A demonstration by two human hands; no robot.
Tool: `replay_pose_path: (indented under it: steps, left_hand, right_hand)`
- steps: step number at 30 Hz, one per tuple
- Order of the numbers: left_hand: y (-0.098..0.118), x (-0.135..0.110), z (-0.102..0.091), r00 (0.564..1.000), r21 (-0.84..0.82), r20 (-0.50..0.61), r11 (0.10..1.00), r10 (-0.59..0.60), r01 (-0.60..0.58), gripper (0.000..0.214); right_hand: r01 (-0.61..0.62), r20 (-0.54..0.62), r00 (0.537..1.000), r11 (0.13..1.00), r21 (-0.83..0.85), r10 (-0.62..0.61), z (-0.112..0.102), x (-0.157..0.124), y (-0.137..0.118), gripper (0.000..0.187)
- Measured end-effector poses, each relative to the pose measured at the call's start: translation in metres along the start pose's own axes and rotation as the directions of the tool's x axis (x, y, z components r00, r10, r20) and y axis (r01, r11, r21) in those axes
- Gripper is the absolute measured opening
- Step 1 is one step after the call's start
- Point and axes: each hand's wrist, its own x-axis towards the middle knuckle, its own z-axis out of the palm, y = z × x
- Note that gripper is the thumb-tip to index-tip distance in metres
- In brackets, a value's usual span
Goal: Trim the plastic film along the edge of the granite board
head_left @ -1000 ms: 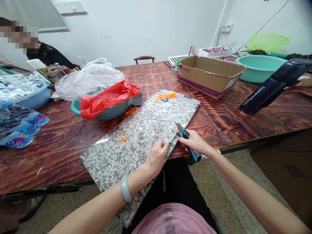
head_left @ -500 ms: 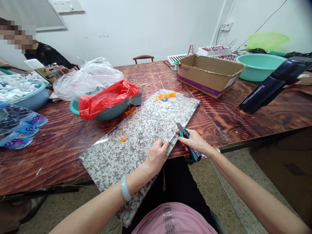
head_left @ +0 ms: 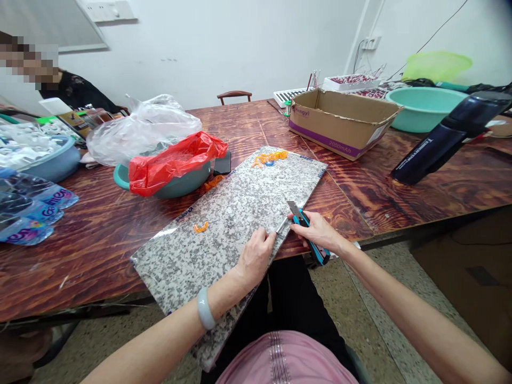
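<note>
My left hand [head_left: 256, 254] rests over the speckled grey board [head_left: 208, 256], its fingers closed on one end of a thin silvery rod [head_left: 282, 226]. The rod's other end reaches the fingertips of my right hand [head_left: 316, 230]. That hand is wrapped round a blue and black utility knife [head_left: 319, 253], with the blade [head_left: 294, 208] out and pointing up and away from me. A small orange plastic piece [head_left: 200, 228] lies on the board's left part. Toward the far end sits a cluster of orange pieces [head_left: 270, 158] with a bit of blue by it.
A teal basin [head_left: 180, 184] with a red bag [head_left: 172, 162] stands left of the board, a phone [head_left: 223, 163] beside it. Farther right are a cardboard box [head_left: 340, 128], a dark flask [head_left: 436, 152] and a mint basin [head_left: 426, 109]. A person [head_left: 80, 90] sits at far left.
Both hands keep their hold on the rod and knife, with hardly any movement. The whole view has shifted very slightly.
</note>
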Motion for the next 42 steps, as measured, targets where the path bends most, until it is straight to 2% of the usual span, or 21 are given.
replay_pose_path:
  steps: [5,9,13,21,29,34,42]
  left_hand:
    - [-0.001,-0.001,0.003,1.000,-0.024,-0.022,1.000,0.009,-0.009,0.022]
    - [-0.001,-0.001,0.003,1.000,-0.020,-0.027,1.000,-0.001,0.001,0.020]
    - [-0.001,-0.001,0.000,1.000,-0.025,-0.022,1.000,-0.019,0.018,0.019]
    - [-0.002,0.001,-0.008,0.998,-0.198,-0.020,0.979,-0.054,0.049,0.024]
    - [-0.003,0.001,-0.006,0.996,-0.247,-0.052,0.967,-0.076,0.061,0.022]
    - [-0.002,0.002,-0.007,0.994,-0.258,-0.064,0.963,-0.093,0.074,0.019]
    - [-0.002,0.002,-0.004,0.994,-0.237,-0.059,0.968,-0.094,0.078,0.016]
  right_hand:
    - [0.046,-0.025,0.999,0.997,-0.059,-0.048,-0.002,-0.004,0.000,0.029]
    - [0.134,-0.057,0.987,0.959,-0.249,-0.153,-0.003,-0.009,0.000,0.027]
    - [0.136,-0.077,0.981,0.907,-0.398,-0.180,-0.003,-0.013,0.000,0.028]
    - [0.135,-0.079,0.978,0.878,-0.458,-0.192,-0.003,-0.017,0.005,0.027]
    - [0.133,-0.055,0.980,0.836,-0.533,-0.190,0.002,-0.021,0.003,0.028]
    - [0.120,-0.001,0.987,0.740,-0.661,-0.160,0.013,-0.029,0.003,0.025]
    - [0.083,0.054,0.995,0.434,-0.897,-0.079,0.029,-0.033,-0.007,0.021]
